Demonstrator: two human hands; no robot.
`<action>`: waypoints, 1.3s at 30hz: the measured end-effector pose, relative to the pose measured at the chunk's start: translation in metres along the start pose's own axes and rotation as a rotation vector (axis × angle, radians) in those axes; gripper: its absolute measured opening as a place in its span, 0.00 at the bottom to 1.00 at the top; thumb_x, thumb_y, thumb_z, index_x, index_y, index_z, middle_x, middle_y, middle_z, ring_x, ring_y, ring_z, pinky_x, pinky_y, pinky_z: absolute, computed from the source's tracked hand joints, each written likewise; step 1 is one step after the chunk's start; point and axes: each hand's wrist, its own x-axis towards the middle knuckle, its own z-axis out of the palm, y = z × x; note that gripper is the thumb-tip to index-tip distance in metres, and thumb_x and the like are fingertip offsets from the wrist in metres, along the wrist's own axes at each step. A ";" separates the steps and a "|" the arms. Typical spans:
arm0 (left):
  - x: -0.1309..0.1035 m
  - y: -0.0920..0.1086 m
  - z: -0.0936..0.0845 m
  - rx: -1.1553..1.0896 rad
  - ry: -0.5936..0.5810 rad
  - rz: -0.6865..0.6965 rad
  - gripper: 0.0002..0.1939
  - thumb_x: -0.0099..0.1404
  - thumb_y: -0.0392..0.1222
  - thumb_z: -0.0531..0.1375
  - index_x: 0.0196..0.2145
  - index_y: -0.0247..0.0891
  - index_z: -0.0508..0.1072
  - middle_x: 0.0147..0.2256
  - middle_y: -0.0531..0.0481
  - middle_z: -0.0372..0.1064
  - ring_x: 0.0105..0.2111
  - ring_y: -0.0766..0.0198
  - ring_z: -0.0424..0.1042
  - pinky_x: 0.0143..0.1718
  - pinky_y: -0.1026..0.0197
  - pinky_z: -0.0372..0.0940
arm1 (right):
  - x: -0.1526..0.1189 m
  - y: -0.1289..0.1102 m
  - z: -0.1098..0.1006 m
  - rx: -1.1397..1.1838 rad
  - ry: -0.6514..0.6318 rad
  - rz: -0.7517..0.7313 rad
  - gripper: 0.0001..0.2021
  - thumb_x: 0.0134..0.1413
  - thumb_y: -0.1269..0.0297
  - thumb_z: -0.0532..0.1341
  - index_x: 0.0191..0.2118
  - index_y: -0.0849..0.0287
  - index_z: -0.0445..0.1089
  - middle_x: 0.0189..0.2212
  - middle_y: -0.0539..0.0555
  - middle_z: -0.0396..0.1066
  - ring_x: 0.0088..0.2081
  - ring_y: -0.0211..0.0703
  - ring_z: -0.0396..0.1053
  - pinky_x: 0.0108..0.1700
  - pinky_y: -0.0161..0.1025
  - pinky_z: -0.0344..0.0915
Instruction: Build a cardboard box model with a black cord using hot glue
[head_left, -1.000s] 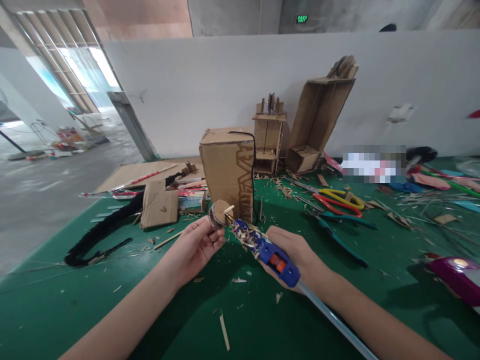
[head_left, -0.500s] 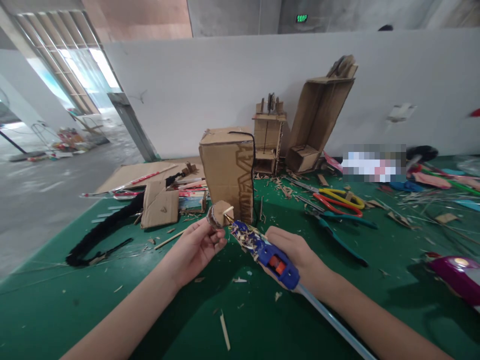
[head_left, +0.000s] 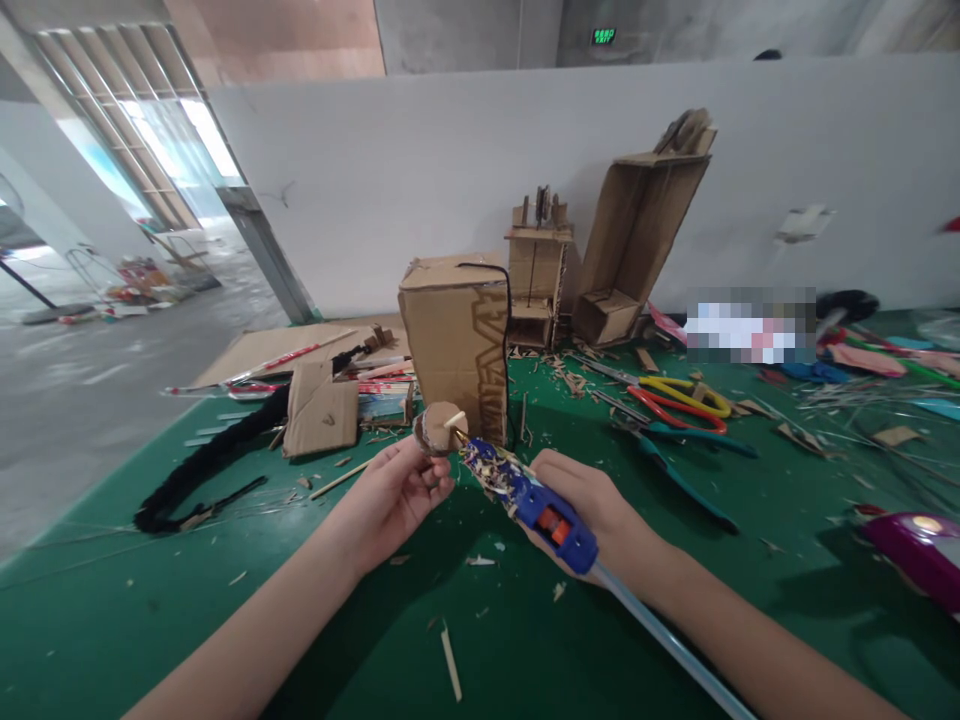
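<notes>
Between the thumb and fingers of my left hand (head_left: pixel 401 495) is a round cardboard disc (head_left: pixel 436 428) with a layered edge. A short wooden stick (head_left: pixel 455 420) pokes out of its face. My right hand (head_left: pixel 581 505) is wrapped around a blue glue gun (head_left: pixel 551 520) whose front is crusted with cardboard scraps. Its metal nozzle points at the disc, right by the base of the stick; whether they touch I cannot tell. A clear glue stick (head_left: pixel 664 635) trails from the gun's rear. Just behind the disc stands a tall cardboard box (head_left: pixel 442 335).
Scissors with yellow and red handles (head_left: pixel 694 400) and teal-handled pliers (head_left: pixel 686 480) lie to the right. Two cardboard structures (head_left: pixel 536 265) (head_left: pixel 637 220) stand by the white wall. A black fuzzy strip (head_left: pixel 202 455) and a cardboard piece (head_left: pixel 321 410) lie left. A loose stick (head_left: pixel 451 660) lies in front.
The disc has turned slightly in my left hand, its face now showing more fully. The glue gun has stayed almost in place, its nozzle still at the stick.
</notes>
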 end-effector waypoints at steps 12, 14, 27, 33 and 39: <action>-0.002 0.000 0.000 0.030 0.006 0.028 0.09 0.52 0.37 0.68 0.27 0.32 0.71 0.23 0.53 0.66 0.23 0.74 0.67 0.28 0.70 0.67 | -0.001 -0.002 0.000 0.003 -0.015 0.014 0.04 0.49 0.73 0.57 0.28 0.58 0.61 0.29 0.49 0.60 0.27 0.34 0.59 0.27 0.33 0.55; -0.002 0.001 0.001 0.028 0.003 0.031 0.09 0.51 0.37 0.68 0.27 0.32 0.72 0.23 0.53 0.67 0.23 0.73 0.67 0.28 0.69 0.68 | -0.001 -0.002 0.001 -0.005 -0.011 0.022 0.04 0.49 0.72 0.57 0.28 0.58 0.62 0.29 0.49 0.60 0.27 0.34 0.60 0.27 0.33 0.55; -0.001 0.001 -0.001 0.024 0.030 0.045 0.07 0.53 0.35 0.66 0.31 0.33 0.73 0.25 0.52 0.69 0.24 0.73 0.68 0.29 0.68 0.67 | 0.000 -0.003 0.000 0.002 -0.018 0.042 0.03 0.49 0.72 0.58 0.28 0.58 0.63 0.29 0.50 0.60 0.27 0.35 0.59 0.27 0.33 0.57; 0.000 0.005 0.001 0.221 0.100 0.189 0.09 0.53 0.42 0.66 0.29 0.34 0.72 0.27 0.53 0.68 0.25 0.72 0.65 0.27 0.69 0.63 | 0.000 -0.002 -0.005 0.023 0.077 -0.076 0.05 0.47 0.72 0.59 0.30 0.57 0.60 0.31 0.52 0.61 0.30 0.38 0.60 0.30 0.36 0.59; -0.006 0.023 0.004 0.850 0.200 0.574 0.06 0.56 0.43 0.64 0.28 0.37 0.76 0.28 0.50 0.71 0.29 0.66 0.67 0.31 0.66 0.61 | 0.001 -0.007 -0.008 0.073 0.153 0.003 0.07 0.48 0.72 0.59 0.27 0.57 0.58 0.26 0.48 0.58 0.26 0.35 0.58 0.28 0.34 0.58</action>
